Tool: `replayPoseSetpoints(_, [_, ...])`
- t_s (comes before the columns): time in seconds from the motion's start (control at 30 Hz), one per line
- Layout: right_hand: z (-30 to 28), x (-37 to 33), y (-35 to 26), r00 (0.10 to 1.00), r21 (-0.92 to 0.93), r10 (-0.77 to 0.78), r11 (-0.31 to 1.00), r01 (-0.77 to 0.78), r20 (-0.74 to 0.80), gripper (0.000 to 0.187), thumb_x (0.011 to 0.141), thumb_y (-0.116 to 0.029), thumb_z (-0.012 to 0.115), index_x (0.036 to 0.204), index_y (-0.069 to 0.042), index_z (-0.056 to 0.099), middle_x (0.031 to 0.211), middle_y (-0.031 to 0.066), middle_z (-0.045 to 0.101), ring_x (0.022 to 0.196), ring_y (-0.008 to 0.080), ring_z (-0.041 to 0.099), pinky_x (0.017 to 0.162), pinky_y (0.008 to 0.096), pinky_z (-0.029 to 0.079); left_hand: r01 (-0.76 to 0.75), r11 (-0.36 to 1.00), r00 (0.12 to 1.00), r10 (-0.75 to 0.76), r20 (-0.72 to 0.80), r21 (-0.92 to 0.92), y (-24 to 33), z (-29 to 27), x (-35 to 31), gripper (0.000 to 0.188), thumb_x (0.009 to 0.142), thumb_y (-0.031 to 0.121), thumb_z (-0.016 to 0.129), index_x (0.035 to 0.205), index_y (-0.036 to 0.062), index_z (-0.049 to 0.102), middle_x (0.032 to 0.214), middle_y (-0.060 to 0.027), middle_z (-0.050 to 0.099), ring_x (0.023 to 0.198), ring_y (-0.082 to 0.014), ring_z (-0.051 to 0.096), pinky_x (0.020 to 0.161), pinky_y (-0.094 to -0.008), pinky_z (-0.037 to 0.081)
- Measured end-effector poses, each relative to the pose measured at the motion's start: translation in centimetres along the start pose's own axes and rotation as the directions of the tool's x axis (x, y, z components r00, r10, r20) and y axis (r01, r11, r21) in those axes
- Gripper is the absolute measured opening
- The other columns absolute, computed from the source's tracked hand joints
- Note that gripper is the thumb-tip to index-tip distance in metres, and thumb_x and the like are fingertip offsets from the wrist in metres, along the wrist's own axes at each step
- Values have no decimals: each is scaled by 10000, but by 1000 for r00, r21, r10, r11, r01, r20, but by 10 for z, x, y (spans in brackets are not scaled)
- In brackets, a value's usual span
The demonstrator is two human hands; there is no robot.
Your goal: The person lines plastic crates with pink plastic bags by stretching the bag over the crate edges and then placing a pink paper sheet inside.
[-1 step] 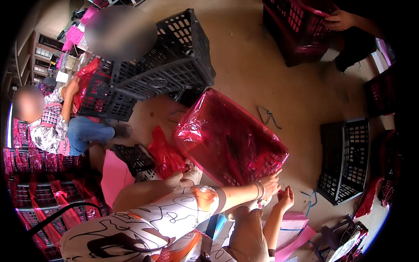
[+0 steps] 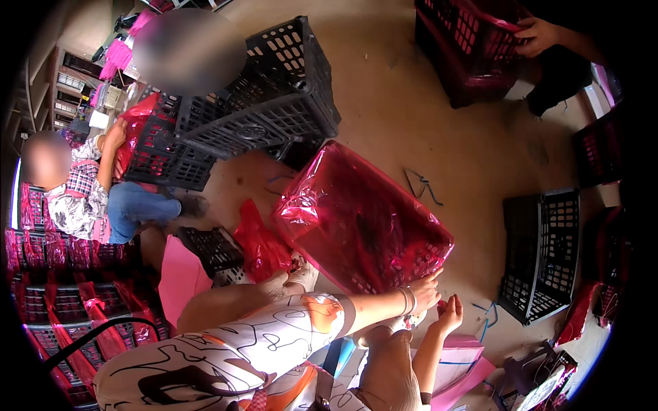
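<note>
A crate covered in shiny red see-through plastic film [image 2: 367, 219] stands tilted across the floor in front of me. My left hand [image 2: 426, 292], with bracelets at its wrist, has its fingers closed round the crate's near right corner and the film there. Just right of it, my right hand [image 2: 449, 315] is raised beside that corner with its fingers curled together. A small dark red bit shows at those fingertips, too small to name. Crate slots show through the film near my left hand.
Black crates [image 2: 260, 113] are stacked ahead on the left, where a person [image 2: 86, 185] handles red film. Another person's hand [image 2: 538, 36] grips a red-covered crate [image 2: 473, 41] at the upper right. An open black crate [image 2: 541, 253] stands right. Blue strap pieces [image 2: 423, 183] lie on the floor.
</note>
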State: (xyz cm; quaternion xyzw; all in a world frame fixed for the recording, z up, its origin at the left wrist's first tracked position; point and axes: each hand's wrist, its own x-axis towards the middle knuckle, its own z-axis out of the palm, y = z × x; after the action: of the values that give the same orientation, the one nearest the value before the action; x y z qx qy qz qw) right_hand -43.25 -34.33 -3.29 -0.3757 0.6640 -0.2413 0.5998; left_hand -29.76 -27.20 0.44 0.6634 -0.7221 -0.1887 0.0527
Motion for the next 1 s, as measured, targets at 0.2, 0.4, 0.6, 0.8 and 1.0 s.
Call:
replayPoseSetpoints(0.2, [-34, 35, 8, 979, 85, 68, 995, -52, -192, 261, 833, -118, 568, 1087, -62, 550, 808, 41, 581, 556, 93, 539, 467, 198, 413, 36, 997, 996, -41, -77, -63, -5, 7, 0, 250, 737, 241, 502, 818, 23, 595, 722, -65, 621, 905, -237, 552, 1079, -524, 42])
replayPoseSetpoints(0.4, [-7, -12, -15, 836, -104, -257, 932, 346, 485, 270, 875, -106, 522, 1127, -12, 553, 781, 31, 608, 554, 56, 527, 467, 168, 413, 51, 994, 994, -60, -95, -93, -6, 3, 3, 273, 743, 260, 498, 839, 25, 599, 758, -69, 624, 965, -244, 530, 1081, -520, 37])
replayPoseSetpoints(0.6, [-4, -21, -12, 839, -223, -216, 904, 366, 500, 171, 861, -106, 539, 743, 8, 590, 609, 26, 576, 518, 66, 518, 457, 200, 429, 68, 990, 996, -74, -45, -121, -1, 2, 2, 296, 749, 279, 494, 859, 26, 602, 795, -72, 627, 1025, -251, 508, 1083, -516, 32])
replayPoseSetpoints(0.8, [-14, -7, -4, 796, 269, 243, 852, -448, 554, 287, 905, -252, 483, 702, -54, 522, 543, 11, 497, 419, 79, 418, 358, 194, 323, 60, 997, 975, -69, -213, -50, 1, -1, -3, 331, 742, 295, 495, 852, 13, 627, 942, -107, 615, 1204, -282, 383, 1081, -525, 37])
replayPoseSetpoints(1.0, [23, -37, -6, 876, 275, 145, 915, -295, 460, 213, 891, -178, 511, 959, -1, 608, 622, -5, 538, 520, 48, 462, 460, 169, 372, 144, 972, 968, -178, -178, -188, -6, -2, -7, 272, 738, 192, 479, 807, -16, 642, 1047, -137, 578, 1279, -285, 278, 1081, -523, 66])
